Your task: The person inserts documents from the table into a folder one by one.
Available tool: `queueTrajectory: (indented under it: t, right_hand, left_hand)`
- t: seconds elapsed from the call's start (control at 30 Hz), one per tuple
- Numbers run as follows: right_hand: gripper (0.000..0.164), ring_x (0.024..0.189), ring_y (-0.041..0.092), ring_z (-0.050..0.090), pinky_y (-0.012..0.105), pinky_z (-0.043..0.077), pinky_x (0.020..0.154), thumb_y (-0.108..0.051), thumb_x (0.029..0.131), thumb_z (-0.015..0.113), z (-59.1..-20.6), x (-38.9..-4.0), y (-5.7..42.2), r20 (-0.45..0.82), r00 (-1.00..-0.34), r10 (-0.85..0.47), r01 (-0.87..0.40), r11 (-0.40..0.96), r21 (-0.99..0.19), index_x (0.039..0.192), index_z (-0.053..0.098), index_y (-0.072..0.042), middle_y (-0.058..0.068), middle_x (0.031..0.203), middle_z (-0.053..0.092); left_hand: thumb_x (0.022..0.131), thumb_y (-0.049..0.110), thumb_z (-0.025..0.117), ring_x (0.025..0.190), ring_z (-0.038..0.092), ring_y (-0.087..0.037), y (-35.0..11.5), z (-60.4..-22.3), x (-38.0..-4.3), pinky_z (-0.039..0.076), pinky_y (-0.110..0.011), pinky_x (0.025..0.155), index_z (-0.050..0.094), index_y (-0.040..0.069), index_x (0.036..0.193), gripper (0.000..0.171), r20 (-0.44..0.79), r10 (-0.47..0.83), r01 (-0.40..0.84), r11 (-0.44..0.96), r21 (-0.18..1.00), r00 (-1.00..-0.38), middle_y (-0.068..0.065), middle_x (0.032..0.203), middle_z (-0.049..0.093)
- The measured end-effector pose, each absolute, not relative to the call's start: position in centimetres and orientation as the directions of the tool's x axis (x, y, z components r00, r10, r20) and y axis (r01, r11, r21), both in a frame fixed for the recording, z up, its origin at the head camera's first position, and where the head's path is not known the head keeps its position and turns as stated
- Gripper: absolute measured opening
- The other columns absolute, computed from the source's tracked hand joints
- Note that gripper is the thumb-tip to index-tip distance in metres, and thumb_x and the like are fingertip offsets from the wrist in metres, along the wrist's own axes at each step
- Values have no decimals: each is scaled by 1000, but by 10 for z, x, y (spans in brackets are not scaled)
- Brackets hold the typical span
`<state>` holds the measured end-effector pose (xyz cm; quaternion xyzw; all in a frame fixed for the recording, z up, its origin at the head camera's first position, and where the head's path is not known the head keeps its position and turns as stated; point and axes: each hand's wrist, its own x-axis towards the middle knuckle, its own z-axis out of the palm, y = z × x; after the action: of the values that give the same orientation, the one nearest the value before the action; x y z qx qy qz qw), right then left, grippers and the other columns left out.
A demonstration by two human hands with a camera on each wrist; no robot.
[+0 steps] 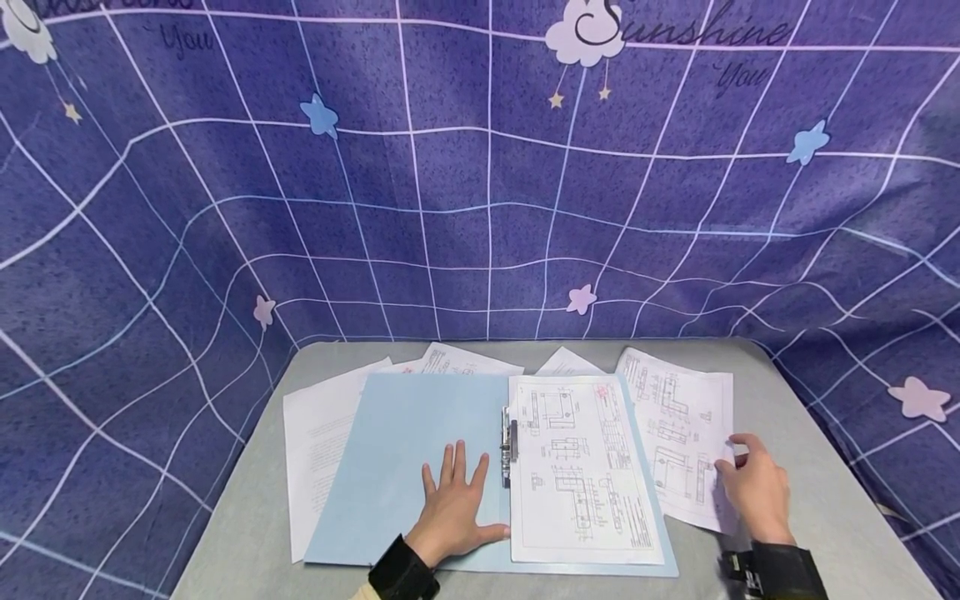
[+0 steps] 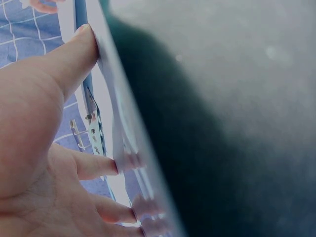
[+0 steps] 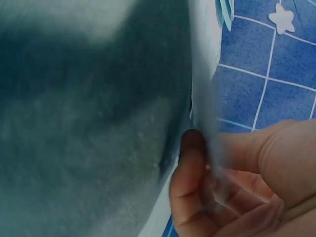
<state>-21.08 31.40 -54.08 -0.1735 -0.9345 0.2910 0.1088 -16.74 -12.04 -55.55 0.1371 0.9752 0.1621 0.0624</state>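
A light blue folder (image 1: 405,450) lies spread on the table, with a metal clip (image 1: 507,454) along its middle. On its right side is a printed technical drawing (image 1: 585,475). My left hand (image 1: 453,504) rests with fingers spread on the folder's left cover, thumb tip right at the drawing's left edge. To the right of the folder, my right hand (image 1: 757,487) pinches the right edge of another drawing sheet (image 1: 678,442). In the right wrist view the sheet's edge (image 3: 201,64) passes between the thumb and fingers. This sheet's left part is hidden under the folder.
Beneath the folder's left side sticks out a sheet of printed text (image 1: 315,450). More papers (image 1: 468,360) poke out behind the folder, another sheet corner (image 1: 567,362) among them. A purple-blue patterned cloth (image 1: 450,183) hangs around the grey table (image 1: 240,517) at the back and sides.
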Motion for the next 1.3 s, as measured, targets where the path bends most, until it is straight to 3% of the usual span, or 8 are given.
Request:
queueTrajectory:
  t: [0.3, 0.57, 0.67, 0.77, 0.87, 0.97, 1.1, 1.3]
  right_hand:
    - [25, 81, 52, 63, 55, 39, 68, -8, 93, 67, -531, -206, 321, 319, -810, 493, 205, 746, -634, 111, 69, 10, 32, 97, 70]
    - [21, 78, 43, 67, 33, 37, 61, -11, 98, 65, -518, -205, 327, 419, -751, 510, 162, 758, -632, 109, 71, 7, 29, 95, 73]
    - [20, 63, 14, 62, 29, 35, 60, -9, 97, 66, -510, -202, 330, 480, -714, 510, 128, 769, -627, 109, 72, 6, 28, 94, 73]
    - [20, 65, -19, 39, 41, 36, 72, -9, 96, 67, -502, -199, 332, 528, -677, 512, 88, 770, -632, 109, 72, 6, 28, 96, 73]
    - [22, 65, -30, 26, 55, 29, 81, -9, 96, 66, -492, -195, 334, 547, -648, 531, 62, 752, -656, 111, 71, 6, 28, 98, 73]
    - [23, 64, -29, 29, 56, 26, 87, -11, 96, 66, -482, -191, 338, 546, -618, 565, 54, 724, -688, 112, 72, 5, -8, 78, 74]
    - [25, 64, -25, 30, 56, 25, 92, -14, 96, 66, -470, -187, 344, 544, -588, 599, 49, 698, -715, 112, 72, 5, -52, 72, 35]
    - [27, 65, -28, 31, 57, 24, 97, -16, 97, 67, -462, -182, 350, 545, -573, 612, 42, 687, -726, 113, 72, 5, -58, 72, 33]
  left_hand:
    - [75, 70, 79, 151, 13, -56, -120, -555, -167, 11, -85, 106, 44, 3, 154, 110, -71, 289, 250, 908, 337, -955, -37, 162, 19]
    - [75, 71, 78, 151, 12, -56, -120, -555, -167, 11, -84, 106, 43, 3, 155, 110, -70, 290, 250, 906, 342, -955, -37, 162, 18]
    - [76, 70, 79, 151, 12, -56, -120, -555, -167, 10, -84, 107, 42, 3, 156, 110, -71, 292, 250, 902, 352, -954, -37, 162, 18]
    - [76, 69, 79, 151, 12, -56, -120, -555, -166, 10, -84, 107, 42, 4, 156, 110, -72, 293, 250, 901, 355, -953, -37, 163, 18]
    - [76, 69, 79, 151, 12, -56, -120, -554, -166, 10, -84, 107, 42, 3, 156, 110, -68, 295, 254, 901, 352, -953, -37, 163, 17]
    - [76, 69, 79, 151, 12, -56, -120, -553, -166, 10, -84, 107, 42, 3, 156, 110, -65, 297, 257, 900, 352, -953, -37, 163, 17]
    - [76, 69, 79, 151, 12, -56, -120, -552, -166, 10, -84, 107, 42, 3, 156, 110, -68, 297, 255, 900, 352, -953, -37, 162, 17]
    - [76, 69, 79, 151, 12, -56, -120, -552, -166, 9, -84, 107, 42, 3, 156, 110, -80, 290, 246, 904, 350, -954, -36, 163, 17]
